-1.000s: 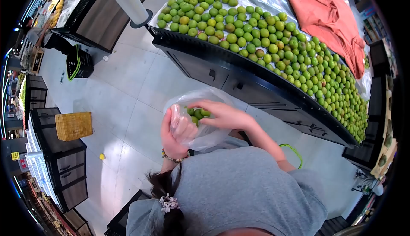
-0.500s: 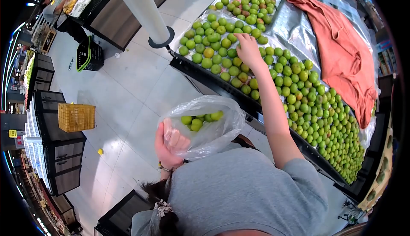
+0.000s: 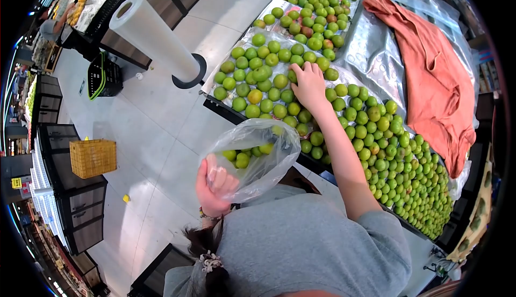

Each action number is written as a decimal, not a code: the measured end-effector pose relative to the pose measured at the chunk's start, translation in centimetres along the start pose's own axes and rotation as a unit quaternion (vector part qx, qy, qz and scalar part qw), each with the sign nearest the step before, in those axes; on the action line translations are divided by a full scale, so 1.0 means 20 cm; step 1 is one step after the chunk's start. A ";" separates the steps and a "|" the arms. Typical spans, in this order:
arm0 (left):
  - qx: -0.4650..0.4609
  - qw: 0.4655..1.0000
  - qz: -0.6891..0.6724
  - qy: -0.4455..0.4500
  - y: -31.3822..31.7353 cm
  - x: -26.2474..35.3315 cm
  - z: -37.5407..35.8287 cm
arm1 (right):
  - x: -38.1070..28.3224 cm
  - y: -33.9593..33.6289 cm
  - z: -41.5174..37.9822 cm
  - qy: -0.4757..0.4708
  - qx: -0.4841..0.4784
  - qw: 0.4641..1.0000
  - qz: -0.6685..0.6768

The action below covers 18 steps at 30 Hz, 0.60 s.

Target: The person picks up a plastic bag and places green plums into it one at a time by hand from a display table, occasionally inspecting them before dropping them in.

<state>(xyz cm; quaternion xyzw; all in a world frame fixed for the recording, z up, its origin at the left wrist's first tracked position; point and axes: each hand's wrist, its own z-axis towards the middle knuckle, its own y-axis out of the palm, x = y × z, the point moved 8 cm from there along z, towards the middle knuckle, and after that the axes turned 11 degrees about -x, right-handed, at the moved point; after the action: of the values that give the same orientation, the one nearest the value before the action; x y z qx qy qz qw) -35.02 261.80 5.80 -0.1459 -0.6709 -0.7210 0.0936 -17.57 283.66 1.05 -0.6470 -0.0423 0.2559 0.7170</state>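
Left hand [image 3: 216, 187] grips a clear plastic bag [image 3: 278, 174]; right hand [image 3: 310, 87] is among the green fruit [image 3: 257, 74]

In the head view, the left hand's fingers [image 3: 218, 178] are curled closed over the gathered side of the bag, the film showing across the knuckles. The bag's mouth gapes wide, and several green fruits [image 3: 243, 160] lie inside, toward the hand. It is held just off the near edge of the desk [image 3: 224, 111], not far from the left corner.

The right arm crosses that near edge, and the hand is over the loose fruit in the desk's left part. Its fingers [image 3: 307, 67] are bent downward and slightly parted, the thumb set off to the left. They meet the fruit, but whether they grip one cannot be told, since the hand covers the spot.

The loose fruit spreads from the left end along the near edge to the right end. A salmon-coloured cloth [image 3: 427, 77] lies toward the far edge, over silver sheeting [image 3: 371, 42]. A roll of plastic film [image 3: 156, 36] stands by the left corner.
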 end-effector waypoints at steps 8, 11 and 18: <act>-0.006 0.998 -0.034 -0.055 -0.03 -0.01 0.09 | -0.18 -0.10 0.09 -0.066 0.081 0.990 0.097; -0.025 0.998 -0.030 -0.055 -0.01 0.00 0.13 | -0.18 0.02 0.20 -0.101 0.043 0.994 0.002; -0.033 0.996 -0.019 -0.075 0.02 0.04 0.19 | -0.08 0.08 0.30 -0.044 0.029 0.998 -0.023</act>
<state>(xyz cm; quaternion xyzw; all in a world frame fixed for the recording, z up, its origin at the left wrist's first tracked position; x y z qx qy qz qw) -35.39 265.58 6.61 -0.1897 -0.6547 -0.7313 0.0241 -21.84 288.39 0.91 -0.6131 -0.0809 0.2687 0.7385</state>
